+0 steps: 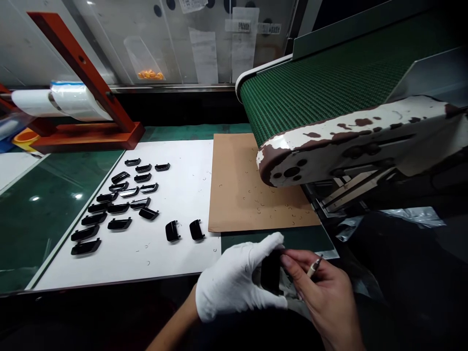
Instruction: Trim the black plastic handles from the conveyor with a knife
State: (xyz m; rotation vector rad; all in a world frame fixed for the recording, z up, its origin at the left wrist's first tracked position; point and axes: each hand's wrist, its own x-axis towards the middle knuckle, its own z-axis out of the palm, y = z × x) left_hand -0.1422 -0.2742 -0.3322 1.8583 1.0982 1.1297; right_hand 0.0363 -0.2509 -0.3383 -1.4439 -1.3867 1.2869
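My left hand [243, 278], in a white glove, is curled around a glossy black plastic part [269, 273] above the table's front edge. Its thumb and fingers grip opposite ends of the part. My bare right hand [321, 292] is closed, thumb and forefinger tips meeting the right edge of that part. A slim pale tool with a dark tip [314, 267] sticks up between the right fingers; its other end is hidden. On the white sheet [183, 195] lie two similar black parts [172, 231] near the hands, with several more black parts [119, 208] grouped further left.
A brown cardboard sheet [234, 195] with small curled scraps lies right of the white sheet. The green conveyor belt [310, 92] overhangs it, with a chipped white frame [351, 122]. At back left, a red-brown stand [87, 139] carries plastic film rolls [75, 102].
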